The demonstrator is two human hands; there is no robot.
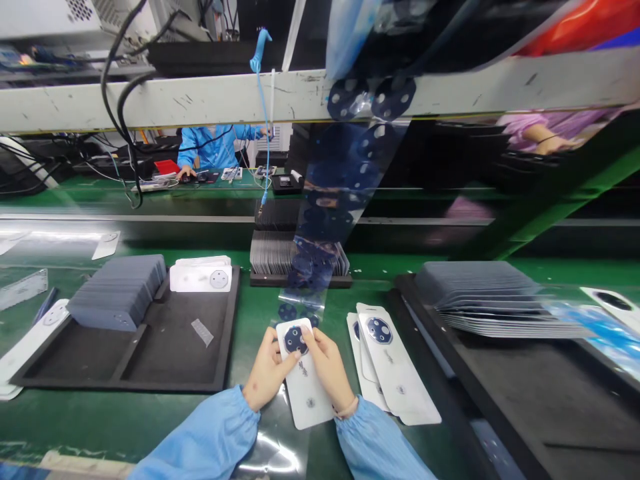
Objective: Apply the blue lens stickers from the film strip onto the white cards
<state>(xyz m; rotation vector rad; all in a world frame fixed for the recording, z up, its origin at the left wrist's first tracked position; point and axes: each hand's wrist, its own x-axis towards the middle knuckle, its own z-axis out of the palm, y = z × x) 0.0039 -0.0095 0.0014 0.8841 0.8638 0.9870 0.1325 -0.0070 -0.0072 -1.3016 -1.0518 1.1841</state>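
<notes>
My left hand (267, 373) and my right hand (327, 367) both hold a white phone back cover (304, 387) flat over the green bench. Fingertips of both hands press at its round dark camera ring (295, 339). A clear film strip (320, 233) carrying dark round stickers hangs down from above and ends just behind the cover. Two more white covers (395, 373) with a round camera ring lie overlapped just right of my right hand. Both my sleeves are light blue.
A black tray (145, 347) on the left holds a row of grey covers (117, 290) and white covers (203, 275). Another black tray (540, 387) on the right carries fanned grey covers (495, 297). A rack of grey covers (280, 257) stands behind. A person in blue (213, 147) works opposite.
</notes>
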